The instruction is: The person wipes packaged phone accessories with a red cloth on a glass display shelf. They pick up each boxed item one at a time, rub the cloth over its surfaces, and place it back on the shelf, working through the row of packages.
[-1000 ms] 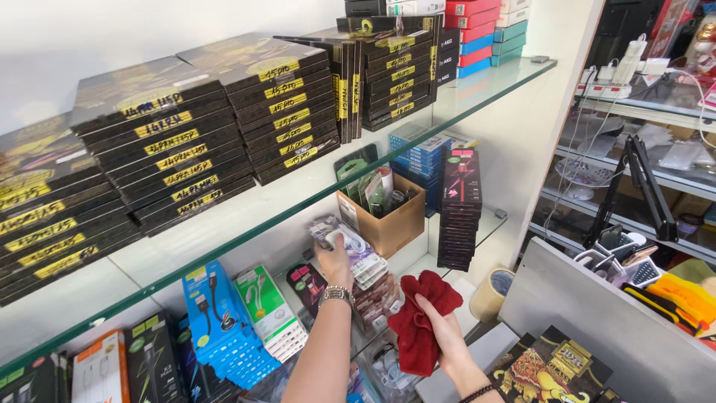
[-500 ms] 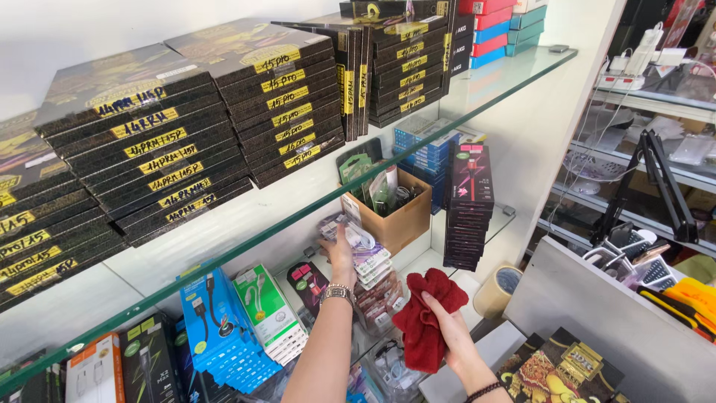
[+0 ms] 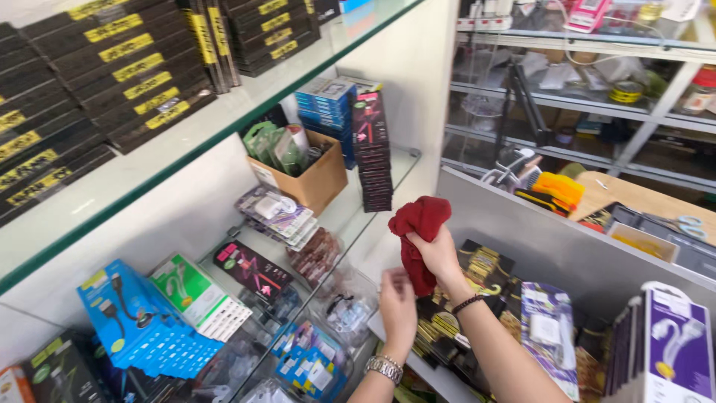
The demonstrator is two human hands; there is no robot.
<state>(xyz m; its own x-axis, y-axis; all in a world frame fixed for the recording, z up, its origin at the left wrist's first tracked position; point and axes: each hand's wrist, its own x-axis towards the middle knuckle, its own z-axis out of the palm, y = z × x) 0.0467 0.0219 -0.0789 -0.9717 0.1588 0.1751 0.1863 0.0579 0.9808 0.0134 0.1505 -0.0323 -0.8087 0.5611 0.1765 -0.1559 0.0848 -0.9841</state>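
Right hand (image 3: 436, 254) grips the red cloth (image 3: 418, 231) in closed fingers, above the glass shelf's (image 3: 388, 175) front edge. Left hand (image 3: 397, 306), fingers loosely curled, touches the cloth's hanging end. Gather the loose end before wiping.

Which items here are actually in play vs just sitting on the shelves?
In play:
- red cloth, in the grip of the right hand
- left hand, touching the cloth's lower end

Just lying about:
- cardboard box of small packs
- stack of dark boxes
- blue cable packs
- glass shelf
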